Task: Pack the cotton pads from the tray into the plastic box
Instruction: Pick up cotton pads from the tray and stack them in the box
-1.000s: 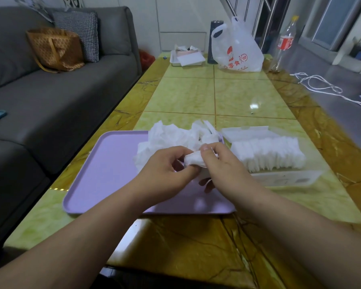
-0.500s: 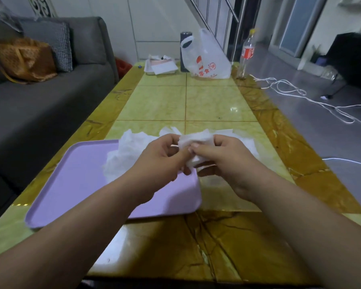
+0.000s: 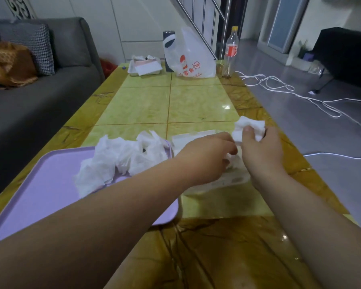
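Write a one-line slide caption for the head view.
Right hand holds a cotton pad, left hand hovers over the plastic box; more pads heaped on the purple tray.

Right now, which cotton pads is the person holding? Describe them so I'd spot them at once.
Find the yellow-green table, then the right hand hovering near its right edge. The bunch of cotton pads is pinched in that hand; unlike the loose pile on the purple tray, it is held up in the air.

We've got a glossy yellow-green marbled surface (image 3: 196,105): a lilac plastic tray (image 3: 50,195) near-left, a clear plastic box (image 3: 217,183) just beside it, and a white printed plastic bag (image 3: 192,59) and a clear yellow-capped bottle (image 3: 230,51) at the far end.
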A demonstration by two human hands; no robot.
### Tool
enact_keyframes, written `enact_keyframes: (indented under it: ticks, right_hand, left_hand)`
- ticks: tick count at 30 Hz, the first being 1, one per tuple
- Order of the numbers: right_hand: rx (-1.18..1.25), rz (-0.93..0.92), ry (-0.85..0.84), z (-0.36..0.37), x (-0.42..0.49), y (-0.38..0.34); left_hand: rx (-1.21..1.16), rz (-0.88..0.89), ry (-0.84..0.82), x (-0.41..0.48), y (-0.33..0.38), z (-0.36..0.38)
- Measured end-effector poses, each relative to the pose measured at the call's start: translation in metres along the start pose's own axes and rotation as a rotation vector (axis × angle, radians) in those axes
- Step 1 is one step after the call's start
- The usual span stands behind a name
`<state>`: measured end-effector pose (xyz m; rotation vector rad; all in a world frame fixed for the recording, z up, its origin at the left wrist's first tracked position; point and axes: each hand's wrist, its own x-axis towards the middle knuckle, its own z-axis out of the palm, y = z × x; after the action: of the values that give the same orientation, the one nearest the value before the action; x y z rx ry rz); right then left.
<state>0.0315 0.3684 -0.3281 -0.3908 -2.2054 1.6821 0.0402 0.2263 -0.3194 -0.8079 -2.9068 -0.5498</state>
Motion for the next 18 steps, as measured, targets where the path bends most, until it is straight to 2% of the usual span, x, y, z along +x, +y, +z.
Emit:
enact_keyframes:
  ticks: [5,8,13,18]
  right_hand:
    - [0.057,0.035,0.019,-0.003,0.012,0.006]
    - [0.045,0.018,0.035,-0.005,0.015,0.009]
    - [0.009,-0.024,0.096,-0.01,0.016,0.009]
    - [-0.038,0.008,0.063,-0.01,0.015,0.013]
  left_hand:
    - [0.224,0.149,-0.172,0.032,0.011,0.006]
    - [0.336,0.186,-0.16,0.036,0.011,0.005]
    - [0.362,0.226,-0.053,0.03,0.004,0.01]
    - [0.369,0.229,-0.074,0.03,-0.001,0.014]
